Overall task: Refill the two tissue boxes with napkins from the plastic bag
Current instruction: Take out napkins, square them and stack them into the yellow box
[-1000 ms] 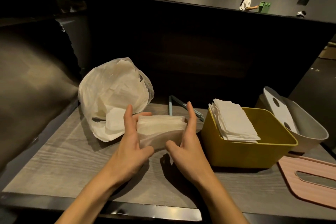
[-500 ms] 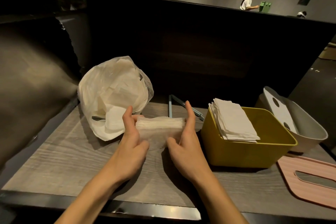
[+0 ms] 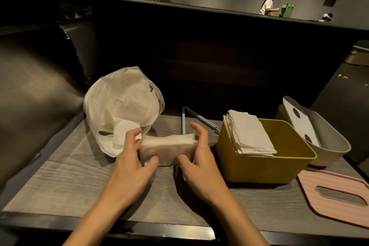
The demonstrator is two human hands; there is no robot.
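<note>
Currently gripping a stack of napkins (image 3: 168, 149) from both ends: left hand (image 3: 132, 163) on the left end, fingers curled over the top, thumb pressed on the near face; right hand (image 3: 201, 163) on the right end, fingers curled round it, thumb on the near face. Stack held level at mid-table, just in front of the white plastic bag (image 3: 121, 106) and left of the yellow tissue box (image 3: 259, 163). Cannot tell whether stack rests on the wooden table (image 3: 63, 181) or sits slightly above it. Bag slumped at back left, mouth toward the hands, more napkins visible inside. Yellow box open, a second pile of white napkins (image 3: 250, 133) leaning tilted against its left wall, partly above the rim. Grey tissue box (image 3: 329, 146) just behind and right of the yellow one, a white lid with two holes (image 3: 300, 121) propped slanted in it. Pink lid (image 3: 335, 195) with oval slot flat on the table at far right. Thin blue bar (image 3: 183, 120) behind the hands.
</note>
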